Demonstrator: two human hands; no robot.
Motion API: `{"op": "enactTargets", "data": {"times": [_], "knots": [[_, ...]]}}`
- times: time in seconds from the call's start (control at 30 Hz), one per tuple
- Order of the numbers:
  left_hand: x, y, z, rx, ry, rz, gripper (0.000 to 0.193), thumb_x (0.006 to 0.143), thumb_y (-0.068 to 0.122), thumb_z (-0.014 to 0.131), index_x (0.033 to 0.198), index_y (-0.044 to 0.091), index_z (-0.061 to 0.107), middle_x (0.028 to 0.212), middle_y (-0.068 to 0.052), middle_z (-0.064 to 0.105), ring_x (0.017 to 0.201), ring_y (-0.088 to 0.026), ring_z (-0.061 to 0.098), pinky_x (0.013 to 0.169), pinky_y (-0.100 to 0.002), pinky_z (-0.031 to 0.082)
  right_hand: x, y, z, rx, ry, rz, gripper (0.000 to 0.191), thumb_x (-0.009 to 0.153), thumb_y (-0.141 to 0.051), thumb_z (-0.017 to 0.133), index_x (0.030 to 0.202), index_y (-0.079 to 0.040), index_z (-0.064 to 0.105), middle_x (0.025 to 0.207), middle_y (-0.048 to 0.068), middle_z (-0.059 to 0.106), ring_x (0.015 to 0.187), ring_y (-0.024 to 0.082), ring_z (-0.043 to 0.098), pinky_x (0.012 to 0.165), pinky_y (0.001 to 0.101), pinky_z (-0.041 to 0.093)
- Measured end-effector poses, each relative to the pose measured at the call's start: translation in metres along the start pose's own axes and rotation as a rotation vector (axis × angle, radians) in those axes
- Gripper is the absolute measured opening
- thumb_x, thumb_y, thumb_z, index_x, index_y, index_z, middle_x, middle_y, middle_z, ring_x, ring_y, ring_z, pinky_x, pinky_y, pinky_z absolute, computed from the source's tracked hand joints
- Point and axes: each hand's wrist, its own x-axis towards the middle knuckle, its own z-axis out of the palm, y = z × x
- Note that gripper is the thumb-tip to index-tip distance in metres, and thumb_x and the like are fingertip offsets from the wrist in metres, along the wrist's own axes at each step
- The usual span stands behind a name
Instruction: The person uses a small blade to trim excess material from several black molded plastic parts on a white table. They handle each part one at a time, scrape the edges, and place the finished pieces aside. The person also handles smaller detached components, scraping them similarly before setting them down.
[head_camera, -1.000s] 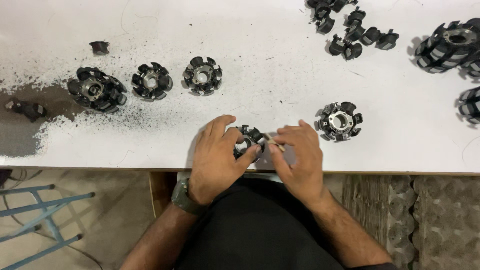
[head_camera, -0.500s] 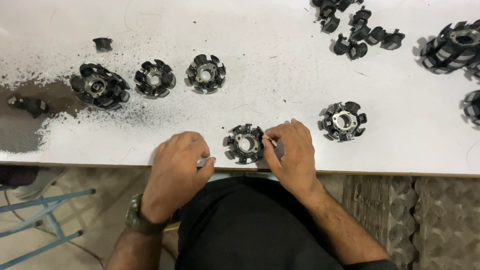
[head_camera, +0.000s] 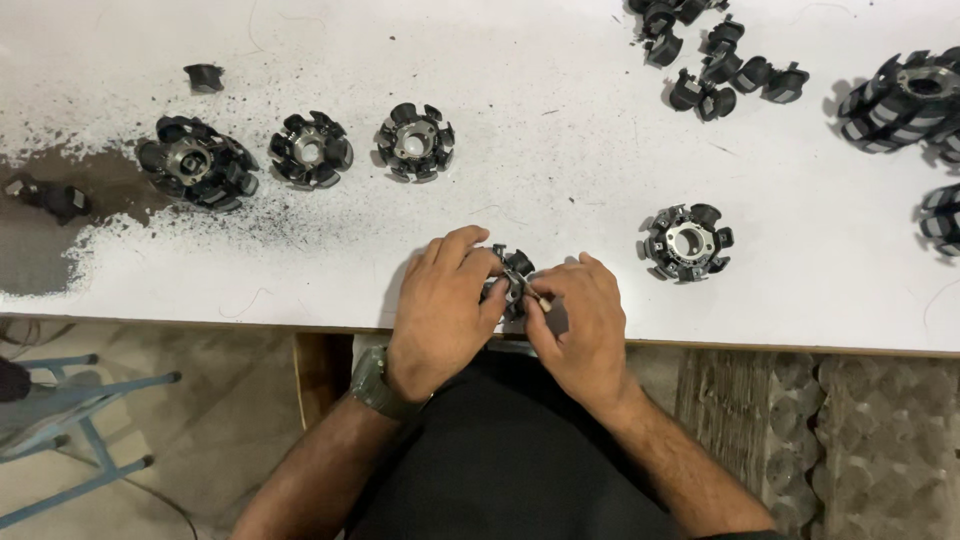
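Both hands meet at the near edge of the white table (head_camera: 600, 150), closed around one black toothed core (head_camera: 512, 272) that sits mostly hidden between them. Left hand (head_camera: 440, 310) grips it from the side, thumb pressed on its rim; right hand (head_camera: 583, 325) pinches a small light piece (head_camera: 541, 297) against it. Another core (head_camera: 686, 242) lies just to the right, and three more cores (head_camera: 309, 150) stand in a row well apart at the far left.

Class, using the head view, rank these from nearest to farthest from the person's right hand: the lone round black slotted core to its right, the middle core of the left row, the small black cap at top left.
1. Lone round black slotted core, just right of the right hand.
2. Middle core of the left row, up-left.
3. Small black cap, far top left.
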Motion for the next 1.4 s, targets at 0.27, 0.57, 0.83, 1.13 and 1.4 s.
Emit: {"op": "enactTargets", "data": {"times": [0.27,0.57,0.83,1.13,1.4], "knots": [[-0.009,-0.007,0.01,-0.117,0.131,-0.004,0.014,0.085,0.013,0.075,0.099,0.008,0.072,0.133,-0.01,0.062,0.12,-0.027,0.057,0.105,-0.046,0.043,0.004,-0.004,0.003,-0.053,0.047,-0.046,0.032,0.084,0.0,0.079,0.111,-0.007,0.063,0.105,0.01,0.069,0.105,0.03,0.068,0.108,0.0529,0.049],[-0.005,-0.004,0.006,-0.137,0.082,0.074,0.015,0.082,0.013,0.076,0.096,0.008,0.074,0.132,-0.011,0.063,0.124,-0.031,0.057,0.104,-0.047,0.042,0.019,-0.008,-0.008,-0.026,-0.076,0.003,0.023,0.084,-0.003,0.08,0.103,-0.005,0.068,0.091,0.008,0.068,0.084,0.025,0.069,0.107,0.0511,0.052],[-0.005,-0.003,0.023,-0.171,0.161,-0.044,0.008,0.085,0.011,0.075,0.089,0.006,0.069,0.129,-0.009,0.065,0.115,-0.029,0.06,0.101,-0.047,0.044,0.015,-0.008,-0.009,0.048,-0.018,0.067,0.019,0.089,-0.004,0.077,0.104,-0.004,0.065,0.093,0.009,0.07,0.089,0.026,0.073,0.102,0.0461,0.059],[-0.006,-0.006,0.035,-0.15,0.182,-0.049,0.009,0.081,0.007,0.071,0.081,0.005,0.062,0.127,-0.011,0.064,0.113,-0.03,0.061,0.102,-0.049,0.043,0.009,-0.004,-0.006,-0.003,-0.03,0.028,0.021,0.088,-0.005,0.079,0.105,-0.005,0.066,0.092,0.008,0.07,0.086,0.024,0.072,0.103,0.0486,0.056],[-0.008,-0.006,0.039,-0.142,0.21,-0.035,0.011,0.082,0.006,0.071,0.082,0.006,0.061,0.127,-0.01,0.064,0.112,-0.031,0.061,0.102,-0.048,0.043,0.012,-0.012,-0.006,-0.135,-0.025,-0.023,0.021,0.084,-0.003,0.081,0.102,-0.005,0.07,0.094,0.009,0.069,0.094,0.029,0.069,0.092,0.0437,0.056]]}}
